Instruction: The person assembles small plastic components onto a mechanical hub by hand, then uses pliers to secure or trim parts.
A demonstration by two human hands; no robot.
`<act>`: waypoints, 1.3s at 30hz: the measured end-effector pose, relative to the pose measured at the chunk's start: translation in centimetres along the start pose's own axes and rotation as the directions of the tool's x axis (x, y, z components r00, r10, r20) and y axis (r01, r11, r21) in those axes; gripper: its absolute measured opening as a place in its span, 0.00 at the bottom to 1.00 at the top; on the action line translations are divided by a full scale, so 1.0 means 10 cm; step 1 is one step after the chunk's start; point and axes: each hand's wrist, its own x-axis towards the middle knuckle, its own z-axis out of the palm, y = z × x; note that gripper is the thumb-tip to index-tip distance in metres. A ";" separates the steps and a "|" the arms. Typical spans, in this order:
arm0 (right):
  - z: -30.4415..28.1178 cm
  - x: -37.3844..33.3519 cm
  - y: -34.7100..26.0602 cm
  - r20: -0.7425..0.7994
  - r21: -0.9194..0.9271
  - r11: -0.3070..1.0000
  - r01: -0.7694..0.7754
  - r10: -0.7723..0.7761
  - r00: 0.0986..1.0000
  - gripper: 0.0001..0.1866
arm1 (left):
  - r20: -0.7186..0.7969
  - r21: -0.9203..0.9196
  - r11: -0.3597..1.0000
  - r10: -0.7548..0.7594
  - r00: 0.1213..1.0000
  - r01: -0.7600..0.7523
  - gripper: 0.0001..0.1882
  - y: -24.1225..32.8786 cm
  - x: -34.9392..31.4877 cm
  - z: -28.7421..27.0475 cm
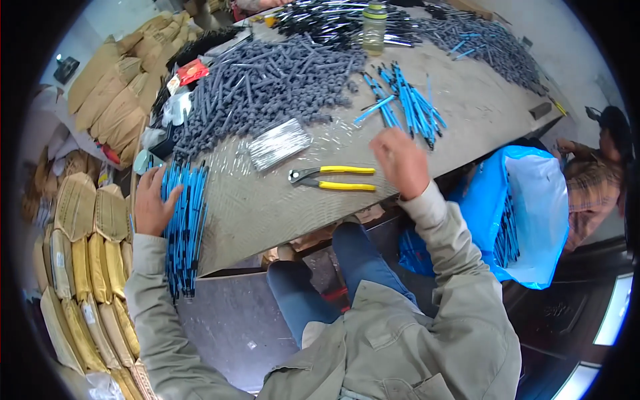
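Note:
At the table's left edge my left hand (153, 207) lies against a thick bundle of thin blue rods with black ends (188, 227). Its thumb is spread away from the fingers. My right hand (403, 161) is raised over the right front of the table with its fingers curled in; whatever they may hold is hidden. Just beyond it lies a loose heap of similar blue rods (420, 107). Between my hands rest end-cutting pincers with yellow handles (347, 187), jaws toward the left. Behind them sits a stack of short silvery strips (280, 145).
A large pile of grey ribbed pieces (267, 87) covers the back left, with black rods (327, 23) and a bottle (375, 30) beyond. A blue plastic bag (477, 207) holding rods stands at right, near another person (597, 180). Brown packages (87, 267) are stacked at left.

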 end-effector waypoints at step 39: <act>-0.15 -0.97 -1.28 0.761 0.450 -0.166 -0.877 -0.443 0.474 0.17 | 0.159 -0.865 -0.502 -0.275 0.948 0.000 0.15 2.23 -0.77 0.02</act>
